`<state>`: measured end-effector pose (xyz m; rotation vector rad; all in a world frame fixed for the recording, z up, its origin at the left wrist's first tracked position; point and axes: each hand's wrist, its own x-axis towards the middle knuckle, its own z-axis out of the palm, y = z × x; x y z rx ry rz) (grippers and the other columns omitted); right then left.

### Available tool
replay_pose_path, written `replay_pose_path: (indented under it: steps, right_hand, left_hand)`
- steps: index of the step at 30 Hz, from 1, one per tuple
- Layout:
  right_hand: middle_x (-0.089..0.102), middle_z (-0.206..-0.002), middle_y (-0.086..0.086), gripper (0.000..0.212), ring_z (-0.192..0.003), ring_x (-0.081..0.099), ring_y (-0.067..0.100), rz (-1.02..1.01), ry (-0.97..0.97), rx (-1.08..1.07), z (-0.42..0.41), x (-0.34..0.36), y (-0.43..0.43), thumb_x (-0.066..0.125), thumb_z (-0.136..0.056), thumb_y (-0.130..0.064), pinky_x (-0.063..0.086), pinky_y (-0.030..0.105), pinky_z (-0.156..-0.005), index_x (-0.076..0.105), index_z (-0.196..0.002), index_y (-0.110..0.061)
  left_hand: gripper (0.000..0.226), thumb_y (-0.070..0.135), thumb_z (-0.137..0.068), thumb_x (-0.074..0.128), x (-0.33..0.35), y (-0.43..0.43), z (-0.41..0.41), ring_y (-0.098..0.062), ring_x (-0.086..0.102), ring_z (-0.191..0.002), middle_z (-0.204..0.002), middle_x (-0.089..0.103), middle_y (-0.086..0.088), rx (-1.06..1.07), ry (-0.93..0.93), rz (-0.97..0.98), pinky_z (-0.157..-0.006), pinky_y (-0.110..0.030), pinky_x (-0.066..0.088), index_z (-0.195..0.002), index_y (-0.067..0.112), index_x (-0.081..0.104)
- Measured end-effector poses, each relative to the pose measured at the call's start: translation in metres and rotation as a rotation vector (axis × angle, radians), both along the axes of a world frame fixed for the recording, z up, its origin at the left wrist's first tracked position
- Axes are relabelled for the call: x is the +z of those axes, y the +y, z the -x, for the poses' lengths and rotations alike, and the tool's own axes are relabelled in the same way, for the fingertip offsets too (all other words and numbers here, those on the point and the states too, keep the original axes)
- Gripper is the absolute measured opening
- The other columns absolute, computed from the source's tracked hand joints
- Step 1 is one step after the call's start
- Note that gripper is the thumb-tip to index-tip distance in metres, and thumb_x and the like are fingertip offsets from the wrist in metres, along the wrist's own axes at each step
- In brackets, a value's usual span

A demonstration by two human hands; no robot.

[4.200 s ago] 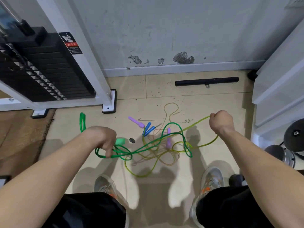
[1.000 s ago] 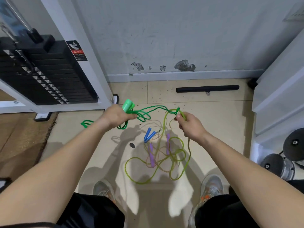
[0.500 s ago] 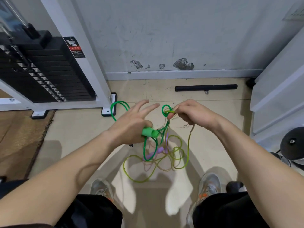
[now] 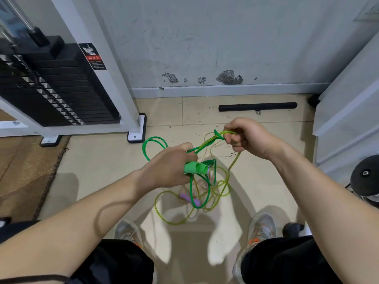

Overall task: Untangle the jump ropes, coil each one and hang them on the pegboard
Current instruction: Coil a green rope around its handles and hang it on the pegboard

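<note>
Left grip [image 4: 169, 168] clasps green handle [image 4: 194, 168] | right grip [image 4: 247, 138] pinches yellow-green rope [image 4: 228, 132]

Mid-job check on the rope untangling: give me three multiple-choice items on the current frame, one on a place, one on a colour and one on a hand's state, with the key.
1. Where is the black bar?
A) on the floor by the baseboard
B) on a chair
C) hung on a hook

2. What colour is the handle in the left hand?
A) blue
B) green
C) purple

3. What is the right hand doing?
A) lying flat and empty
B) pinching the yellow-green rope
C) hanging loose and empty

Key:
1 A: it lies flat on the floor just short of the baseboard.
2 B: a green handle sticks out of the fist.
3 B: its fingers curl round the rope, held up off the floor.
</note>
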<state>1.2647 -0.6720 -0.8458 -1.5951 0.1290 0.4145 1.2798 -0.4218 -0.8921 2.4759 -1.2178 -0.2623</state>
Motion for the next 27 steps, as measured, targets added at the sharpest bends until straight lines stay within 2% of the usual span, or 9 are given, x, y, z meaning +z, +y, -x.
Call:
replay_pose_path:
  steps: [2,6,9,13,18,20,23,25,27]
  right_hand:
    - [0.022,-0.048,-0.006,0.033,-0.045,0.017,0.011,0.065,-0.064,-0.012,0.001,-0.003,-0.006,0.06,-0.095,-0.023,0.021,0.024,-0.047,0.065,-0.067,-0.005]
    - [0.023,-0.054,-0.005,0.023,-0.053,0.022,0.014,0.389,-0.079,0.04,0.0,-0.008,-0.01,0.063,-0.098,-0.022,0.026,0.027,-0.052,0.077,-0.081,-0.013]
    - [0.045,-0.048,-0.015,0.025,-0.051,0.037,0.005,0.476,-0.112,-0.039,-0.001,-0.006,-0.009,0.058,-0.101,-0.02,0.039,0.027,-0.055,0.073,-0.083,-0.015]
    - [0.054,-0.073,-0.005,0.029,-0.059,0.043,0.012,0.271,-0.106,-0.303,-0.007,-0.008,-0.019,0.043,-0.105,-0.011,0.051,0.032,-0.068,0.058,-0.081,-0.014]
    - [0.038,-0.049,-0.004,0.022,-0.05,0.039,0.015,-0.033,0.029,-0.835,-0.012,-0.013,-0.036,0.041,-0.09,-0.01,0.049,0.03,-0.061,0.049,-0.071,-0.015]
    - [0.041,-0.051,-0.001,0.023,-0.049,0.041,0.018,0.147,0.127,-0.745,-0.008,-0.02,-0.038,0.04,-0.086,-0.01,0.045,0.03,-0.06,0.05,-0.065,-0.014]
    - [0.055,-0.058,0.011,0.027,-0.052,0.054,0.025,0.605,0.264,-0.248,0.003,-0.031,-0.032,0.039,-0.086,-0.009,0.036,0.03,-0.065,0.062,-0.072,-0.007]
    - [0.068,-0.072,0.02,0.032,-0.063,0.057,0.027,0.675,0.362,-0.021,0.009,-0.035,-0.021,0.033,-0.094,-0.013,0.037,0.029,-0.063,0.064,-0.093,-0.006]
    - [0.073,-0.095,0.024,0.027,-0.076,0.062,0.031,0.676,0.377,0.064,0.009,-0.041,-0.013,0.033,-0.096,-0.018,0.048,0.035,-0.074,0.056,-0.107,-0.01]
  left_hand:
    - [0.015,0.031,-0.069,0.063,-0.003,0.005,-0.002,-0.021,0.052,-0.065,-0.08,0.039,0.01,0.034,-0.04,-0.009,-0.061,-0.036,0.048,-0.073,0.027,0.05]
    - [0.029,0.03,-0.075,0.07,-0.008,0.011,-0.006,-0.019,0.048,-0.069,-0.077,0.044,0.011,0.104,0.038,-0.052,-0.061,-0.034,0.042,-0.07,0.035,0.041]
    - [0.028,0.033,-0.076,0.067,-0.012,0.015,-0.006,-0.023,0.054,-0.075,-0.078,0.049,0.009,0.107,0.055,-0.207,-0.061,-0.033,0.04,-0.068,0.033,0.04]
    - [0.016,0.03,-0.074,0.065,-0.025,0.025,-0.011,-0.027,0.06,-0.075,-0.078,0.06,0.002,0.183,0.174,-0.433,-0.055,-0.03,0.04,-0.071,0.03,0.049]
    - [0.018,0.034,-0.076,0.067,-0.044,0.043,-0.017,-0.026,0.059,-0.076,-0.076,0.051,0.0,0.278,0.184,-0.677,-0.06,-0.03,0.046,-0.083,0.025,0.053]
    - [0.017,0.035,-0.076,0.067,-0.045,0.044,-0.02,-0.027,0.059,-0.079,-0.079,0.055,-0.001,0.31,0.149,-0.623,-0.063,-0.031,0.048,-0.082,0.027,0.052]
    - [0.025,0.041,-0.076,0.071,-0.031,0.034,-0.021,-0.027,0.06,-0.084,-0.087,0.059,0.005,0.281,0.069,-0.425,-0.065,-0.034,0.048,-0.077,0.032,0.047]
    - [0.025,0.04,-0.077,0.07,-0.014,0.025,-0.018,-0.026,0.059,-0.084,-0.085,0.05,0.01,0.204,-0.006,-0.331,-0.063,-0.033,0.04,-0.078,0.032,0.046]
    - [0.019,0.039,-0.079,0.068,0.001,0.018,-0.013,-0.026,0.057,-0.081,-0.086,0.046,0.009,0.122,-0.098,-0.291,-0.061,-0.032,0.032,-0.084,0.028,0.054]
